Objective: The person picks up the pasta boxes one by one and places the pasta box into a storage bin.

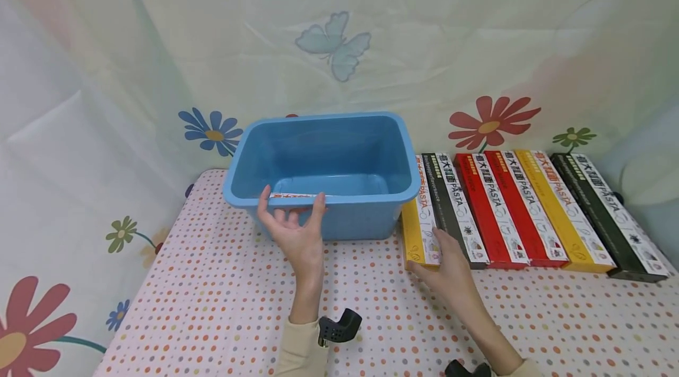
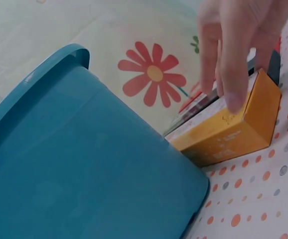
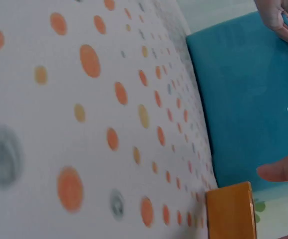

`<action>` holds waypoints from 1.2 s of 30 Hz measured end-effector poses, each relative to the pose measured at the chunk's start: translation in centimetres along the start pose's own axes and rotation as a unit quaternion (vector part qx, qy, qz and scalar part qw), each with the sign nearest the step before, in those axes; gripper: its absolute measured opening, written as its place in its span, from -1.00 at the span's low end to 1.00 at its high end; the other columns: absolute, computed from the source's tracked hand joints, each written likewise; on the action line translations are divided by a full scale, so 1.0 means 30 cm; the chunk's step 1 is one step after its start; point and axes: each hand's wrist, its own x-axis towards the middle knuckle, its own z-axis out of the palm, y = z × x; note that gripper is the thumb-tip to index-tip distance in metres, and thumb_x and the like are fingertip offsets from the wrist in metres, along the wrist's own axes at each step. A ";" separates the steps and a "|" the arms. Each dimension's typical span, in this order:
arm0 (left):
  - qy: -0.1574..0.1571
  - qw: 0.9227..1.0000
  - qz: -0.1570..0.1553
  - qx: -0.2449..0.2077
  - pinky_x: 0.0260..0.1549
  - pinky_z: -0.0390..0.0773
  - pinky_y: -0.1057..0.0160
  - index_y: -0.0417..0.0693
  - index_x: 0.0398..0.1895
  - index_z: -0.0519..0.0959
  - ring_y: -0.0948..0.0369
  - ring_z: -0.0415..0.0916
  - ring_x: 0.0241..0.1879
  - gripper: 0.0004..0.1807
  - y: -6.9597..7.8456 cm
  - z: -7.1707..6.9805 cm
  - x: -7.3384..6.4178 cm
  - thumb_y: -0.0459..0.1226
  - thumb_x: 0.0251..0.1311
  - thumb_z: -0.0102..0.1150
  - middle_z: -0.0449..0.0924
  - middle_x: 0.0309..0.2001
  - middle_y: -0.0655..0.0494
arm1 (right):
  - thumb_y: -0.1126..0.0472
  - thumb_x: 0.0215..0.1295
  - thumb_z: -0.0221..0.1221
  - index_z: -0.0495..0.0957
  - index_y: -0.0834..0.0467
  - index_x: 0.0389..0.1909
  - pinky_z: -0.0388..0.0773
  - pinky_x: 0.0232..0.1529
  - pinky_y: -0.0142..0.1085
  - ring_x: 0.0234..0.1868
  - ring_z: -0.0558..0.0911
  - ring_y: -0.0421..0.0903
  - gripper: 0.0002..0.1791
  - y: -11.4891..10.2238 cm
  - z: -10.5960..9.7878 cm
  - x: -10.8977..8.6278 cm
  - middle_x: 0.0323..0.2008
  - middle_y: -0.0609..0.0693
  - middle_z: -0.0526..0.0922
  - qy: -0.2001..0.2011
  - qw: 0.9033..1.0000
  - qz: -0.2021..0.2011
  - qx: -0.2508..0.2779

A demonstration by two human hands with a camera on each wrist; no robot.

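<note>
A blue plastic tub point(image 1: 339, 218) stands at the back of the table. At its front rim is my left hand point(image 1: 297, 241), with a finger and the thumb reaching over the edge and the other fingers curled below the lip. Just behind that rim shows a narrow white strip with red print point(image 1: 292, 195), its body hidden by the tub's wall. My right hand point(image 1: 451, 271) is spread over the near end of a yellow pasta box point(image 1: 414, 235), the leftmost of the row. In the right wrist view the thumb point(image 3: 283, 169) stands apart from the box.
Right of the yellow box lie more pasta boxes side by side: a black one point(image 1: 448, 212), two red ones point(image 1: 477, 212), another yellow point(image 1: 557, 206) and another black point(image 1: 599, 212). A dotted cloth point(image 1: 212, 306) covers the table. Behind hangs a flowered curtain point(image 1: 424, 41).
</note>
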 end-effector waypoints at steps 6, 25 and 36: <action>0.001 1.000 0.001 0.000 -0.13 0.84 -0.03 -0.04 0.58 0.05 0.05 0.52 -0.21 0.00 0.007 0.005 -0.002 -0.52 0.17 0.44 0.44 0.07 -0.21 | 0.31 0.20 0.47 -0.15 0.49 0.60 0.41 0.39 0.35 0.33 0.32 0.40 0.17 0.009 0.041 0.010 0.48 0.53 0.07 0.009 1.000 0.004 -0.011; 0.006 1.000 -0.004 0.004 -0.12 0.84 -0.04 0.02 0.58 0.07 -0.06 0.55 -0.12 0.00 0.010 -0.002 0.003 -0.51 0.17 0.45 0.42 0.10 -0.22 | 0.24 0.17 0.47 -0.28 0.47 0.61 0.21 0.52 0.38 0.46 0.21 0.44 0.28 0.026 0.067 0.020 0.55 0.52 -0.03 0.023 1.000 0.017 0.003; 0.005 1.000 -0.008 0.008 -0.15 0.85 0.00 0.01 0.57 0.08 -0.04 0.54 -0.13 0.00 0.006 0.001 0.000 -0.49 0.16 0.46 0.39 0.13 -0.32 | 0.17 0.14 0.51 -0.30 0.43 0.63 0.13 0.55 0.38 0.50 0.13 0.50 0.35 0.028 0.078 0.049 0.57 0.53 -0.07 0.045 0.998 0.043 0.001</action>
